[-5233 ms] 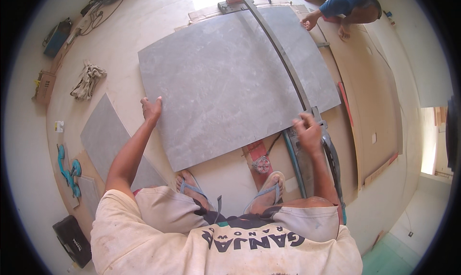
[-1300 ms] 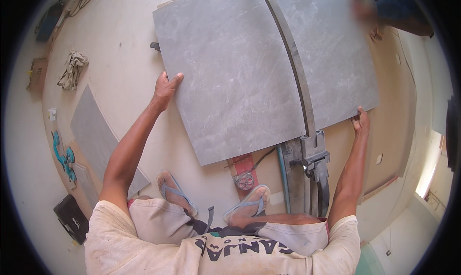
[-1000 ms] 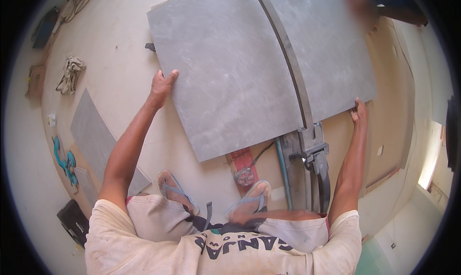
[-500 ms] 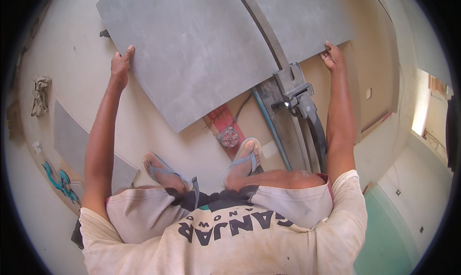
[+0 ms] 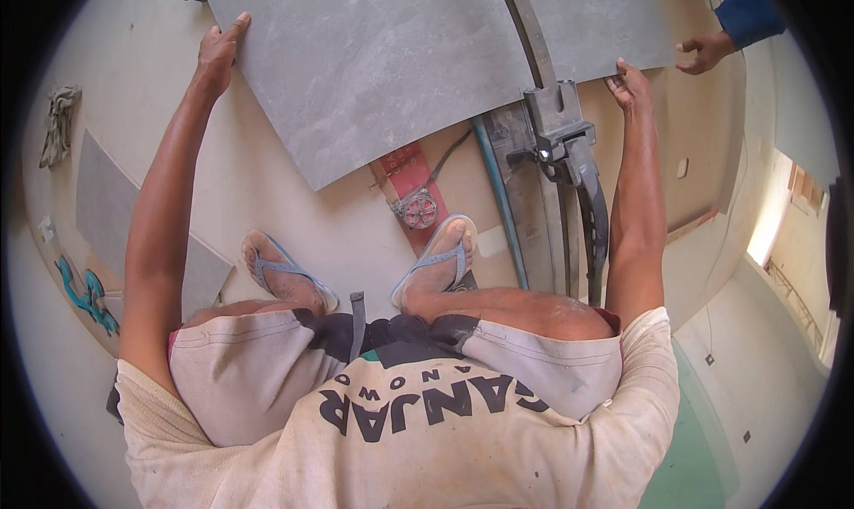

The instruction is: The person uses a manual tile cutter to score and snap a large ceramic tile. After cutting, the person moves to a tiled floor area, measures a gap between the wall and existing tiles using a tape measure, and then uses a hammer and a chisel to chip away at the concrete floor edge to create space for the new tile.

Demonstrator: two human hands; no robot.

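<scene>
A large grey tile (image 5: 374,73) lies slanted across a manual tile cutter (image 5: 525,207), passing beneath its long metal rail (image 5: 527,29). My left hand (image 5: 218,56) grips the tile's left edge, thumb on top. At the right, my right hand (image 5: 630,86) holds the near edge, its thumb above and fingers partly under it. The cutter's dark sliding head (image 5: 562,134) sits on the rail just short of the tile, between my hands and closer to the right one. The tile's far side runs out of the picture.
Another person's hand (image 5: 707,52) in a blue sleeve (image 5: 749,13) is by the tile's right corner. Under the tile's near edge is a red bar with a round wheel (image 5: 420,208). Left are a grey tile piece (image 5: 133,216), a rag (image 5: 59,127) and teal suction cups (image 5: 87,297).
The tile and both my hands have shifted upward in the picture, partly with the view itself. The other person's hand and blue sleeve have come further in at the upper right.
</scene>
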